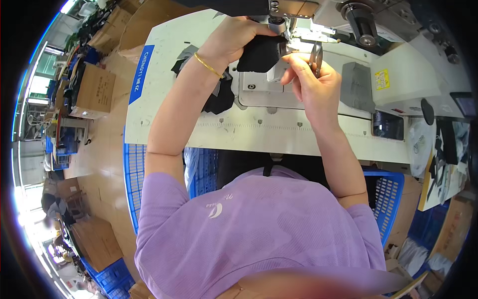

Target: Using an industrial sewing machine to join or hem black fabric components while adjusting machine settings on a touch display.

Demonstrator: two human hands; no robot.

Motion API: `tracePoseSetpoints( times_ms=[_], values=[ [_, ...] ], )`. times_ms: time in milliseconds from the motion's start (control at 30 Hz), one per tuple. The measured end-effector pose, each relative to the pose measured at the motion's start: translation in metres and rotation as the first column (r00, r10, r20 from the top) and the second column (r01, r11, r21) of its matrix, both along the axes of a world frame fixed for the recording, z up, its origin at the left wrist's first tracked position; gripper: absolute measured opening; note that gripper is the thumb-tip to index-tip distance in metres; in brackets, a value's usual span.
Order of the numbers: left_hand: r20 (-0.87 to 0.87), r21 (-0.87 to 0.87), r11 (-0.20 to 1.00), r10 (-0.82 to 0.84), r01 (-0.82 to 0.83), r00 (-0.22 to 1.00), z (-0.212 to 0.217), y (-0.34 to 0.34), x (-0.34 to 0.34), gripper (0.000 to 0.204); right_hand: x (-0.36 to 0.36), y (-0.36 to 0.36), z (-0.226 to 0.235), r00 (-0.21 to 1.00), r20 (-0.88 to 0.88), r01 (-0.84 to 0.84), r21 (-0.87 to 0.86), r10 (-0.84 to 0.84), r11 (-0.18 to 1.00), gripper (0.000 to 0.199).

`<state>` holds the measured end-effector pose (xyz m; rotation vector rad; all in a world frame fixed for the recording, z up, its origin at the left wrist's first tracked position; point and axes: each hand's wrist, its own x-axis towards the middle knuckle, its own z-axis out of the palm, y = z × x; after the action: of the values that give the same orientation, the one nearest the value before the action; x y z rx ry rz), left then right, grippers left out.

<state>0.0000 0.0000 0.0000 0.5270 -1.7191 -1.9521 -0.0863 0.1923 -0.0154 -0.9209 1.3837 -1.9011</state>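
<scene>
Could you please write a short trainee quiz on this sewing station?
1. True or false: the left hand presses a black fabric piece at the sewing machine.
2. What does the right hand hold? A) a pen B) small snips C) a spool
3. What colour are the crates below the table?

Key
1. True
2. B
3. Blue
</scene>
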Motion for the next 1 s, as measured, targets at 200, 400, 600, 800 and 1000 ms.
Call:
tracePoseSetpoints(
  times_ms=[200,400,600,800,1000],
  values=[
    [0.070,-0.069,0.995,-0.068,0.073,0.995,0.019,0.019,0.005,0.024,0.002,0.000,-0.001,1.000,0.007,-0.006,-0.020,0.006,1.000,0.015],
    [-0.043,0.100,0.994,-0.050,0.054,0.998,0.017,0.019,-0.001,0.019,-0.001,0.008,-0.006,1.000,0.002,-0.030,0.004,0.030,1.000,0.016],
    [0.107,0.050,0.998,0.042,-0.048,0.993,0.017,0.010,0.003,0.024,-0.007,0.014,-0.010,1.000,-0.007,-0.030,0.039,0.031,0.999,0.017],
    [0.038,-0.047,0.994,0.097,-0.095,0.995,0.023,0.035,0.042,0.024,-0.001,0.017,-0.017,0.989,-0.031,-0.144,0.072,0.146,0.987,0.015],
    [0.104,0.170,0.814,0.546,-0.556,0.831,-0.014,0.093,0.157,0.021,0.047,0.003,-0.030,0.905,-0.247,-0.296,0.219,0.346,0.930,0.013]
  ],
)
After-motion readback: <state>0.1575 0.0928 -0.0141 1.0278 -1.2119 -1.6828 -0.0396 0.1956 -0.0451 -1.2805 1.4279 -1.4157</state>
